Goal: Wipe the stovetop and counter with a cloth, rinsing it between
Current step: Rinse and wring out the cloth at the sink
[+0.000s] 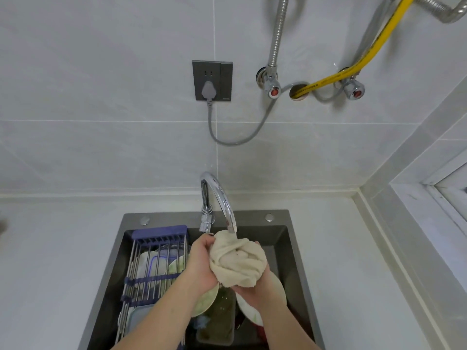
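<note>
Now both hands (202, 261) bunch the cloth (237, 258) under the faucet (222, 198).

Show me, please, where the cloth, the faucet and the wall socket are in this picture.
cloth (237, 258): head view, middle of the bunched beige fabric.
faucet (222, 198): head view, curved chrome spout.
wall socket (212, 80): head view, dark faceplate beside the plug.

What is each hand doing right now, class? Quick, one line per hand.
Left hand: grips the bunched cloth under the faucet.
Right hand: holds the same cloth from below.
</note>
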`<act>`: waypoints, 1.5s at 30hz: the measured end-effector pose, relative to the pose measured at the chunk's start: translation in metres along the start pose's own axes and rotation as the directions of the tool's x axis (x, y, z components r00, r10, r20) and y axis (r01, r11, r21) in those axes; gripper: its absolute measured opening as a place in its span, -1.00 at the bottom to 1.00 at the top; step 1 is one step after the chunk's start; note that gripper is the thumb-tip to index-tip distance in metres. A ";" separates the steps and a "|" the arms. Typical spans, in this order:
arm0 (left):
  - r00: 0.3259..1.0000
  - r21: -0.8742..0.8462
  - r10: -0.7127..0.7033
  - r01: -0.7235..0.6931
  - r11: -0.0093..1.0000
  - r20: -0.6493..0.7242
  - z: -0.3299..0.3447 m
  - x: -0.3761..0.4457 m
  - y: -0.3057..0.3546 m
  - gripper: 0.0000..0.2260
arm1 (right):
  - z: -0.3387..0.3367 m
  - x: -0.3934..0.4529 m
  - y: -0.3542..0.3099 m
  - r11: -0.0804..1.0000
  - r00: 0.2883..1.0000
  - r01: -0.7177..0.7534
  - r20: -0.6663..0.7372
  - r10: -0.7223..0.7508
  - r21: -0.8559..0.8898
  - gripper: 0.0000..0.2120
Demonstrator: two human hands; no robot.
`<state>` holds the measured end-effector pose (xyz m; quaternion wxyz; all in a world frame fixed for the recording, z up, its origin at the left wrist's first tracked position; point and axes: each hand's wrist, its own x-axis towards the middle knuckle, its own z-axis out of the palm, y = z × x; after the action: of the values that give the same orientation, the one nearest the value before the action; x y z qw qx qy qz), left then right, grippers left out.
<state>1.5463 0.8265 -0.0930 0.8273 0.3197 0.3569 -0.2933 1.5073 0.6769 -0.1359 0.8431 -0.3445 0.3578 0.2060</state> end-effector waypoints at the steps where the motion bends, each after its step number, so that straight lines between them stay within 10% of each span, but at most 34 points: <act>1: 1.000 0.015 0.016 -0.016 1.000 -0.022 -0.001 -0.002 -0.001 -0.63 | 0.008 -0.001 0.002 0.999 0.999 0.013 0.049 -0.015 0.036 -0.68; 7: 0.937 0.466 0.262 -0.128 0.876 -0.233 -0.031 0.041 -0.007 -0.16 | 0.016 0.018 0.002 0.999 0.989 -0.004 0.149 -0.004 0.049 -0.27; 12: 0.889 0.446 0.393 -0.261 0.856 -0.235 0.001 0.023 -0.034 -0.55 | 0.033 0.023 0.007 0.946 0.988 0.139 -0.020 -0.152 -0.293 -0.55; 20: 0.818 0.460 0.518 -0.371 0.806 -0.248 0.001 0.038 -0.040 -0.71 | 0.032 0.023 0.011 0.381 0.824 0.276 0.013 -0.566 -0.882 -0.57; 22: 0.753 0.669 0.634 -0.379 0.639 -0.179 -0.005 0.042 -0.041 -0.83 | 0.025 0.025 0.005 0.009 0.784 0.216 0.167 -0.598 -0.976 -0.57; 27: 0.578 0.950 0.803 -0.309 0.046 0.148 -0.024 0.050 -0.045 -0.79 | 0.015 0.032 -0.014 -0.386 0.806 0.118 0.316 -0.501 -0.915 -0.59; 34: 0.703 0.934 0.615 -0.283 -0.219 0.357 -0.039 0.055 -0.039 -0.70 | 0.009 0.025 -0.030 -0.331 0.833 0.100 0.261 -0.489 -0.938 -0.55; 39: 0.819 0.969 0.571 -0.176 0.170 0.049 -0.033 0.067 -0.001 -0.42 | 0.000 0.023 -0.034 -0.096 0.792 0.128 0.159 -0.590 -0.987 -0.52; 45: 0.878 0.981 0.468 -0.166 0.103 0.099 -0.002 0.071 0.046 -0.61 | -0.004 0.015 -0.032 0.009 0.809 0.144 0.113 -0.577 -0.990 -0.57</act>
<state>1.6191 0.8378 -0.1347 0.4245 0.8709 0.1052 -0.2241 1.5340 0.6536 -0.1351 0.3516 -0.9167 0.1619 0.0993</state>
